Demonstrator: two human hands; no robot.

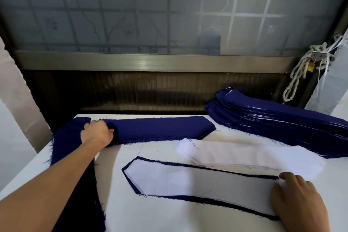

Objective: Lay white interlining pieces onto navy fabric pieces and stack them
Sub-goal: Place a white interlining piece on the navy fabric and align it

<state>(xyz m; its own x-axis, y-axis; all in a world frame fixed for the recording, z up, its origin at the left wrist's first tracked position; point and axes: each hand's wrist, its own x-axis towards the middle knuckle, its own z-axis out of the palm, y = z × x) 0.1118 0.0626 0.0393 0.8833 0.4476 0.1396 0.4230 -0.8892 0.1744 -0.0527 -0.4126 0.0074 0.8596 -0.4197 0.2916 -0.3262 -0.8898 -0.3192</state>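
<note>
A white interlining piece (pixel 197 181) lies on a navy fabric piece (pixel 188 198) in front of me, a thin navy border showing all round. My right hand (pixel 299 201) rests flat on its right end. My left hand (pixel 98 133) reaches to the far left and grips the pile of bare navy pieces (pixel 160 128) where it bends down over the table's left side. A pile of loose white interlining pieces (pixel 254 156) lies just behind the laid pair. At the far right sits a tall stack of finished navy-and-white pairs (pixel 273 118).
The work lies on a white-covered table (pixel 150 218) against a frosted window with a metal sill (pixel 150 62). A knotted rope (pixel 301 73) hangs at the right of the window. Navy fabric hangs over the table's left edge (pixel 75 184).
</note>
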